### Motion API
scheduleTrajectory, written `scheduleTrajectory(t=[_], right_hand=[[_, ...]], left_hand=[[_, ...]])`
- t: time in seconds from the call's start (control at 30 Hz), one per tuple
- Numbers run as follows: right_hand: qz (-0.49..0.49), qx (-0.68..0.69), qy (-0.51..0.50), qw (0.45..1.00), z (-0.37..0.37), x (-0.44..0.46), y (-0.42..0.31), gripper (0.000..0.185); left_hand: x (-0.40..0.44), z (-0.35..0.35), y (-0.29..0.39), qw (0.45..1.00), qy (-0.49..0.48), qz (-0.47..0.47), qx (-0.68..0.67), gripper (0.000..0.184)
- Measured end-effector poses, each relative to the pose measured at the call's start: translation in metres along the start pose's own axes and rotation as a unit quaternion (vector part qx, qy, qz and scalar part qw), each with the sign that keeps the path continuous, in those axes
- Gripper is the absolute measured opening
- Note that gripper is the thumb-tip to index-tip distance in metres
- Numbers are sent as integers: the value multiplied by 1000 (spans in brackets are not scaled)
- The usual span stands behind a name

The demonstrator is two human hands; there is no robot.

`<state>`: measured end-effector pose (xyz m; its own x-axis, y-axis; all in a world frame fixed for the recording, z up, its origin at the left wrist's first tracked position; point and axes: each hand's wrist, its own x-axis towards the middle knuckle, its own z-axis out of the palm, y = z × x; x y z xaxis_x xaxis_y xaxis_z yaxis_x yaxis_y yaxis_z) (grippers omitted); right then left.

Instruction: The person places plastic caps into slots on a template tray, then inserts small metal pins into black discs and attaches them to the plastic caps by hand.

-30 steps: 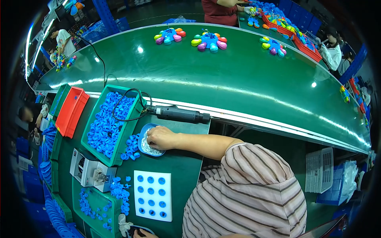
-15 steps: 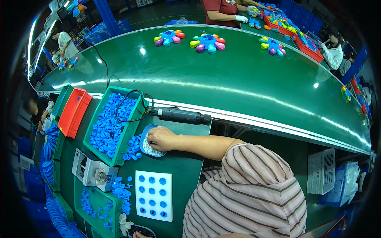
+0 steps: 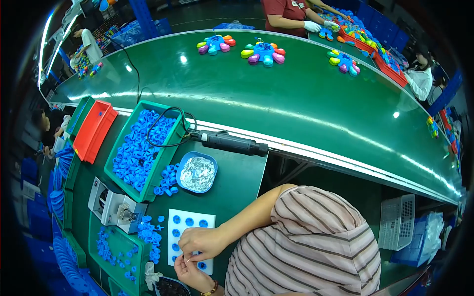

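Observation:
My right hand (image 3: 201, 242) is over the lower part of a white block (image 3: 211, 223) that carries rows of round blue pieces. Just below it, at the block's lower edge, is my left hand (image 3: 194, 274). The fingertips of both hands are pinched close together around something tiny that I cannot make out. A blue bowl (image 3: 198, 171) of shiny silvery pieces sits above the block. Below left of my left hand, a dark bowl (image 3: 171, 286) of small dark parts is partly cut off by the frame's edge.
A green bin (image 3: 143, 153) of blue rings, a black power screwdriver (image 3: 229, 142) with a looped cable, a red tray (image 3: 95, 131) and a white device (image 3: 117, 205) stand around. Colourful toys (image 3: 263, 53) lie on the conveyor. Co-workers are across it.
My right hand has left the silvery pieces and come down to the white block. My left hand has moved up from the dark bowl to meet it. The view has shifted slightly.

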<state>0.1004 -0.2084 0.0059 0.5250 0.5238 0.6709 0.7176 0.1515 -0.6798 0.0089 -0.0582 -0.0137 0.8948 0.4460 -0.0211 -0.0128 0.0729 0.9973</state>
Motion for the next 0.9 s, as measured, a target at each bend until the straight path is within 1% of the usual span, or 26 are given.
scheduleTrajectory(t=[0.07,0.13,0.17,0.23,0.27,0.33,0.47,0.53,0.57,0.63,0.77,0.83,0.87,0.9], right_hand=[[6,-4,2,1000,0,-1,1,11],[44,21,0,999,0,-1,3,10],[46,18,2,999,0,-2,2,10],[142,70,-28,987,1,-2,1,8],[143,70,-27,987,0,-1,1,8],[225,93,-76,967,-5,-1,1,10],[243,85,-97,961,-5,-2,5,9],[241,67,-111,962,-6,-1,2,10],[241,68,-111,962,-6,-1,2,10],[275,98,-110,950,-6,-1,2,10],[272,101,-95,952,-5,-2,1,11],[277,104,-88,951,-5,-2,-1,11],[277,104,-88,951,-3,-2,-1,11],[277,106,-79,952,-2,-3,-1,11]], left_hand=[[-2,1,0,1000,7,-3,-4,19],[-4,-3,2,999,9,-38,-3,20],[-4,-4,1,999,6,-39,-2,20],[-4,-7,-1,999,5,-41,-11,23],[-4,-8,-2,999,4,-41,-10,23],[-8,-3,5,999,-3,-44,-28,25],[-13,3,11,998,-5,-37,-44,26],[-13,5,10,1000,4,-24,-2,24],[-12,2,9,1000,4,-24,-1,24],[-10,-5,7,997,1,-11,75,22],[-9,-5,2,998,3,-1,56,21],[-11,0,1,995,46,13,82,20],[-12,1,1,995,46,13,82,20],[-13,2,1,986,49,67,145,20]])
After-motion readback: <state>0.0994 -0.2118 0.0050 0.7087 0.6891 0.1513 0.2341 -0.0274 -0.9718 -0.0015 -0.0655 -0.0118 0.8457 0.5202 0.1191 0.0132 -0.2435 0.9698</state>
